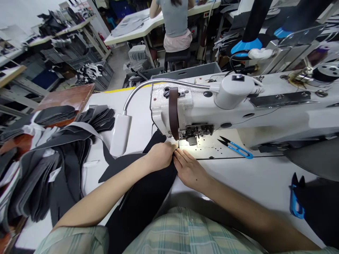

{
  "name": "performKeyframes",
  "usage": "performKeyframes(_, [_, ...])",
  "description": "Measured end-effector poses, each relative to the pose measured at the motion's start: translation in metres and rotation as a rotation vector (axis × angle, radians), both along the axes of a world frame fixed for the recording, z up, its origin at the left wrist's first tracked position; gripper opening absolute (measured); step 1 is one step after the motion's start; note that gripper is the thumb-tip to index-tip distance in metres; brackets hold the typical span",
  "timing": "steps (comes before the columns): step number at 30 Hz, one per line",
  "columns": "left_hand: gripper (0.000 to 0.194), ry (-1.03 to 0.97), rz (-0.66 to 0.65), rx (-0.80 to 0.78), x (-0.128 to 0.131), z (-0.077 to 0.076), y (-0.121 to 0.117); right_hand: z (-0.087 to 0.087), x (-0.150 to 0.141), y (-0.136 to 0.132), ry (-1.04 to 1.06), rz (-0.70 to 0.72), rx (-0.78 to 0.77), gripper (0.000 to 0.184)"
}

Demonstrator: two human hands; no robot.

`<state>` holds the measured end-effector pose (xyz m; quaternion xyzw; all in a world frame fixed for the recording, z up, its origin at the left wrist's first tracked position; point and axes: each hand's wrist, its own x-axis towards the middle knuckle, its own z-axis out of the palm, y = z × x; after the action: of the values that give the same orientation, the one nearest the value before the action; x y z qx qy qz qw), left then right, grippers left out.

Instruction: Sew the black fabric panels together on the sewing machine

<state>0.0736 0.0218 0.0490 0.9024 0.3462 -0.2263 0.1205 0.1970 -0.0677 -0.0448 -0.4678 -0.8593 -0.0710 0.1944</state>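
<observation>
A long piece of black fabric [144, 197] runs from my lap up to the needle area of a white sewing machine [201, 106]. My left hand [160, 155] rests on the fabric just left of the presser foot [192, 140], fingers curled and pinching its edge. My right hand [188, 169] lies flat on the fabric right beside it, fingers stretched toward the needle. The two hands touch at the fingertips.
Blue-handled thread snips [235, 147] lie on the machine bed to the right. A gooseneck lamp [120, 134] hangs at the left. Stacks of grey and black cut pieces [53, 155] cover the table's left side. A blue clip and dark fabric [296, 203] sit far right. A seated person [176, 21] works behind.
</observation>
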Motion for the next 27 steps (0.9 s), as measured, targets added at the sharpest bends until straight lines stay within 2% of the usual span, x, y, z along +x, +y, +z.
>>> performKeyframes(9, [0.024, 0.037, -0.041, -0.004, 0.005, 0.002, 0.0, -0.001, -0.006, 0.003, -0.077, -0.021, 0.196, 0.026])
performKeyframes(18, [0.022, 0.004, -0.057, -0.02, 0.001, 0.0, -0.002, 0.003, -0.008, -0.002, -0.116, -0.013, 0.19, 0.024])
performKeyframes(23, [0.023, 0.038, -0.091, -0.011, 0.003, 0.003, 0.001, 0.01, -0.008, 0.003, -0.107, -0.052, 0.116, 0.022])
performKeyframes(27, [0.021, 0.043, -0.081, -0.033, 0.003, 0.006, 0.002, 0.014, -0.015, -0.001, -0.151, -0.031, 0.174, 0.023])
